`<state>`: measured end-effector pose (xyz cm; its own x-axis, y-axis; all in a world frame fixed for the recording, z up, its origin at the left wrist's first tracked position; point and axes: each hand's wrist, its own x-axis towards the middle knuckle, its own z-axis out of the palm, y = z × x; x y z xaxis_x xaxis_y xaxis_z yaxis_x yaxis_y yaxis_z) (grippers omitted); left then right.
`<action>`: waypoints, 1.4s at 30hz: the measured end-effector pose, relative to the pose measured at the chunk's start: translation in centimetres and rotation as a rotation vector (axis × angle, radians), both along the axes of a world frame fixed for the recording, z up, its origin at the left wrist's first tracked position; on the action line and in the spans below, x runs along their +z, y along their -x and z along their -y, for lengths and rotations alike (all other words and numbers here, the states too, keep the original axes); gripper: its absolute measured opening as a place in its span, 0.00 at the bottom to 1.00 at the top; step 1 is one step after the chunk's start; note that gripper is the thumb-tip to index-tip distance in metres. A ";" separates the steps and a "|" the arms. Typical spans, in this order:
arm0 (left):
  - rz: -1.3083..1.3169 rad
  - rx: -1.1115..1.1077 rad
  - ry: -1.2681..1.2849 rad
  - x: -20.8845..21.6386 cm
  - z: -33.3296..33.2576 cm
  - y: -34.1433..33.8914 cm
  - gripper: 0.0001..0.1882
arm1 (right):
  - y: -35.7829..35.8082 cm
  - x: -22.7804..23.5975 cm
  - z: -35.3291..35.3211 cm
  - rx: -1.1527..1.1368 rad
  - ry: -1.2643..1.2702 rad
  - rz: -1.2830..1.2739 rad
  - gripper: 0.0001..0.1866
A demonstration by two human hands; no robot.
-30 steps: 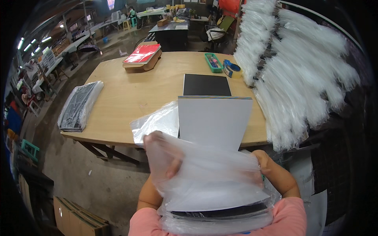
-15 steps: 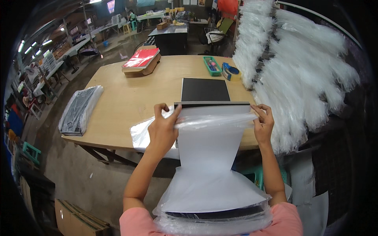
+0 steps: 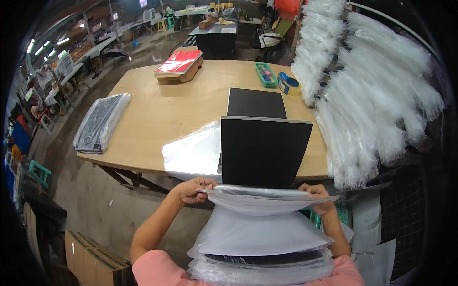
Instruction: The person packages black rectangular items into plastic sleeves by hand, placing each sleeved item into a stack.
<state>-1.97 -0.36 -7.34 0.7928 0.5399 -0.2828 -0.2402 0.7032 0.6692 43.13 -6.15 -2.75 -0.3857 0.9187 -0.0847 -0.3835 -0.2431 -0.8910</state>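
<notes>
A flat black panel (image 3: pixel 265 152) stands upright at the table's near edge, its face bare. Below it a clear plastic bag (image 3: pixel 257 193) is bunched in folds across the panel's lower part. My left hand (image 3: pixel 195 189) is closed on the bag's left end. At the right end, my right hand (image 3: pixel 318 196) grips the same plastic, its fingers partly blurred. Closer to my body lies a stack of white sheets and clear plastic (image 3: pixel 260 236), with a dark layer showing between. Another black panel (image 3: pixel 256 103) rests flat on the table behind the upright one.
A plastic-wrapped dark stack (image 3: pixel 101 123) lies on the table (image 3: pixel 157 128) at left. Farther back are a red-topped pile (image 3: pixel 179 62), a green basket (image 3: pixel 266 75) and tape rolls (image 3: pixel 288 85). Shiny plastic (image 3: pixel 193 150) sits beside the panel; heaped clear bags (image 3: pixel 372 95) crowd the right side.
Both hands have come down toward my body with the plastic, from the panel's top edge. The panel's black face now shows where white covered it. The view has shifted slightly.
</notes>
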 end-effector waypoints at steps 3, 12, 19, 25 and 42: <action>-0.088 0.031 0.024 -6.1 1.5 0.0 0.14 | -0.2 -4.3 1.2 0.001 0.094 0.189 0.07; -0.771 0.155 -0.060 -14.9 3.2 0.2 0.16 | -1.7 -17.6 -0.2 -0.066 0.265 0.700 0.06; -0.996 0.088 -0.450 -12.7 4.8 -4.4 0.42 | -0.6 -22.0 -0.2 -0.263 -0.213 1.080 0.15; -1.653 0.324 -0.719 -15.7 5.4 -2.1 0.29 | -1.3 -22.4 -0.8 -0.328 0.388 0.829 0.30; -1.023 1.322 -1.038 2.7 -3.9 5.8 0.05 | 23.4 11.2 -9.6 0.390 -1.174 0.804 0.13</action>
